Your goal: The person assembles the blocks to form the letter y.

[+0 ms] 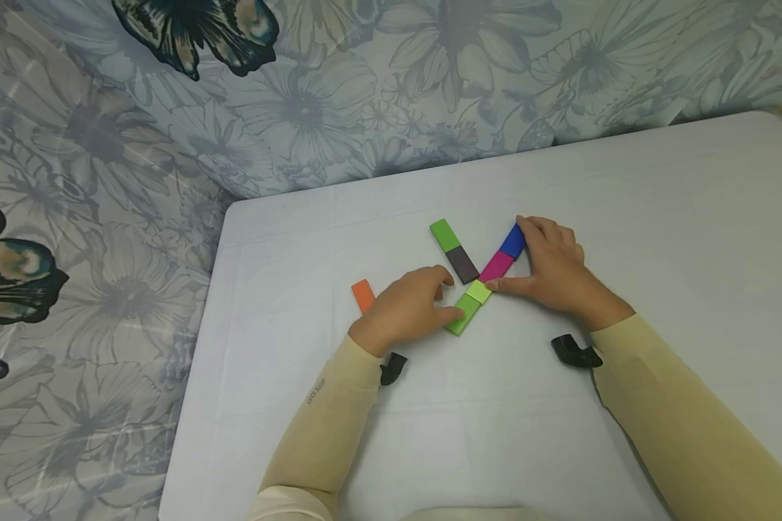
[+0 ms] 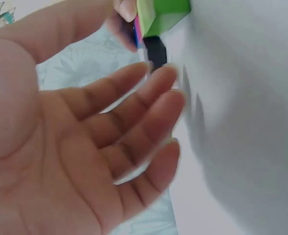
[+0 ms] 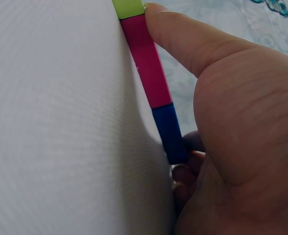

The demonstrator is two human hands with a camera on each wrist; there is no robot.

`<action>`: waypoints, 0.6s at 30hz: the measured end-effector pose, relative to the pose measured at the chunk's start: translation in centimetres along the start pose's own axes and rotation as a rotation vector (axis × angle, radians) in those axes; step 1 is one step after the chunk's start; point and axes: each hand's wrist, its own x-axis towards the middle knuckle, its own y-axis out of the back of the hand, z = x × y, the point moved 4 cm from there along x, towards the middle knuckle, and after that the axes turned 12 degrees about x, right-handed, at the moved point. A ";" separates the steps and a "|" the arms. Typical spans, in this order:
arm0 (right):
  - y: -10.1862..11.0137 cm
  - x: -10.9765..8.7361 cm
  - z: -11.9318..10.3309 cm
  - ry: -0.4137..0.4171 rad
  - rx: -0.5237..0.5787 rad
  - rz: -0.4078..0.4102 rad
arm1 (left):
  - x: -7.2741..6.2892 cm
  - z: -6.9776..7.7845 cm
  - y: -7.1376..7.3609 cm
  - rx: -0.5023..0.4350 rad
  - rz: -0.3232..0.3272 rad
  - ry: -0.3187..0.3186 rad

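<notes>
A slanting row of flat rectangular blocks lies on the white table: a blue block (image 1: 513, 242), a magenta block (image 1: 497, 267), a lime block (image 1: 478, 291) and a green block (image 1: 463, 314). My right hand (image 1: 554, 271) spans its upper part; the fingers curl round the blue end, while the thumb touches the row's side where lime meets magenta (image 3: 146, 61). My left hand (image 1: 407, 307) has loose, spread fingers and holds nothing. Its thumb tip is at the green block; whether they touch, I cannot tell. Beyond its fingers a dark block (image 1: 463, 265) adjoins another green block (image 1: 444, 234), the dark end near the row.
An orange block (image 1: 363, 296) lies left of my left hand, partly hidden by it. Black wrist mounts (image 1: 576, 352) show by both sleeves. The white table (image 1: 287, 289) borders a flower-patterned curtain (image 1: 339, 101) at its far edge.
</notes>
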 end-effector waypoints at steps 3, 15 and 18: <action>0.0 0.0 0.0 -0.004 0.000 -0.002 | -0.1 -0.5 0.9 -0.095 0.084 -0.035; 0.1 -0.1 0.0 -0.006 -0.002 -0.008 | -1.9 -3.9 3.7 -0.381 0.309 -0.239; 0.1 -0.1 0.0 0.004 0.002 -0.006 | -2.7 -5.1 4.5 -0.392 0.335 -0.235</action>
